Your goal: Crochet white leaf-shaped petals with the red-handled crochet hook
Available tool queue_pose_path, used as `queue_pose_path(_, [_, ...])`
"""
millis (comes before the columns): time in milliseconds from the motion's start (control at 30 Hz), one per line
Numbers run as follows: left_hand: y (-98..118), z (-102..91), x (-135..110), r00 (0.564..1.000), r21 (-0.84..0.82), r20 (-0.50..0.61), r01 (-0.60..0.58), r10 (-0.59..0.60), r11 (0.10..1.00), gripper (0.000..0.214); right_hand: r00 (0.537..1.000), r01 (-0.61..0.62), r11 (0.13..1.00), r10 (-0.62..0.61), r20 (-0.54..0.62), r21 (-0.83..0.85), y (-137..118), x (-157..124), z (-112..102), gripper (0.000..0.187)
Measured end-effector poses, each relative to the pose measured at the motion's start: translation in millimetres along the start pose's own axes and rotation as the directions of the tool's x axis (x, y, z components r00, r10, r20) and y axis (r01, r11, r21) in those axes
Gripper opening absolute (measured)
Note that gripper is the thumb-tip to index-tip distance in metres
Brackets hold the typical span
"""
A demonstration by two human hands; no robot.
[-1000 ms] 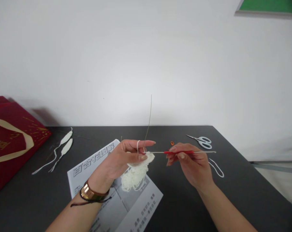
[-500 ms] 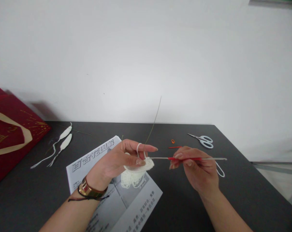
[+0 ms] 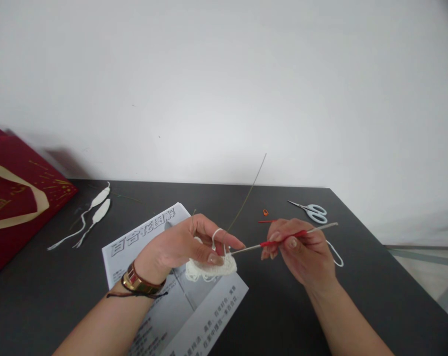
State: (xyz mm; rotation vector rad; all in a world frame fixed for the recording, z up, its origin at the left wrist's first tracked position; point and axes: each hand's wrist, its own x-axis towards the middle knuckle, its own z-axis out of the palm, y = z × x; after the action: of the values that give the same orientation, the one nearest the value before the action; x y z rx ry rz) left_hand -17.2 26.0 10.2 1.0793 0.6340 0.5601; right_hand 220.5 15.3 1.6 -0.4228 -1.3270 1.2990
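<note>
My left hand [image 3: 201,243] pinches a white crochet piece [image 3: 212,269] between thumb and fingers. White yarn [image 3: 215,237] loops around its index finger. A thin green wire [image 3: 249,190] slants up and to the right from behind that hand. On the right, my right hand [image 3: 300,249] grips the red middle of a crochet hook [image 3: 270,243] like a pencil. The hook's left end reaches the edge of the white piece by my left fingertip; whether it is inside a stitch I cannot tell. Its other metal end sticks out up and to the right.
Printed sheets [image 3: 205,326] lie under my left hand. Scissors [image 3: 313,211], an orange stitch marker [image 3: 265,212] and a thin red needle-like stick [image 3: 267,221] are behind my right hand. At left are two white crocheted pieces [image 3: 101,210] with yarn tails and a red gift bag [image 3: 20,198].
The hook has tilted, its right end higher and its left end lower. My left index finger has bent downward, the white piece has turned flatter, and the wire leans further right.
</note>
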Motion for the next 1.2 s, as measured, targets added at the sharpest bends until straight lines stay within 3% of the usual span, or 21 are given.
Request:
queue_pose_path(200, [3,3.6,0,0.999,0.113,-0.050,0.008,-0.003,0.994,0.027,0.988,-0.094,0.994,0.099,-0.120,0.048,0,-1,2,0.010])
queue_pose_path(500, [6,11.6,4,0.995,0.135,-0.099,0.018,-0.005,0.991,0.018,0.985,-0.040,0.999,0.040,-0.169,0.002,1,-5,3,0.010])
queue_pose_path(767, [8,20.2,2,0.989,0.244,-0.147,0.028,0.008,0.969,0.015,0.991,-0.029,1.000,0.030,-0.131,0.007,2,-7,1,0.009])
queue_pose_path(900, [9,19.2,0,0.994,0.249,-0.089,-0.035,0.058,0.968,0.016,0.999,-0.004,1.000,0.002,-0.052,-0.022,2,-7,-1,0.009])
queue_pose_path(1200, [4,8.0,1,0.997,0.253,0.071,0.001,-0.019,0.968,0.021,0.992,-0.040,0.999,0.043,0.121,-0.031,-4,-8,-4,0.011])
